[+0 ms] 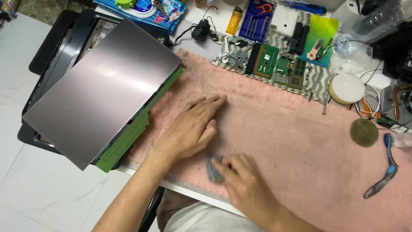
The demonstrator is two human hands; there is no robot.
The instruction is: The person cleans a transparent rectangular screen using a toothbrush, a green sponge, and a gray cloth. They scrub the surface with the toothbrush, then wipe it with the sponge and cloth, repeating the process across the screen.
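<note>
My left hand (193,126) lies flat, palm down, on the pink towel (283,129) with fingers stretched toward the upper right, holding nothing. Just below it my right hand (242,180) pinches a small grey part (213,168) against the towel near the table's front edge; motion blur hides what the part is. To the left, a large grey-brown display panel (101,83) lies tilted over a green circuit board (133,129) and a black laptop shell (56,51).
Along the back of the towel lie green circuit boards (267,60), small metal brackets (234,56), a blue tool tray (256,19) and a yellow lighter (234,20). At right sit a white round container (346,88), a brown disc (364,132) and a blue toothbrush (386,167).
</note>
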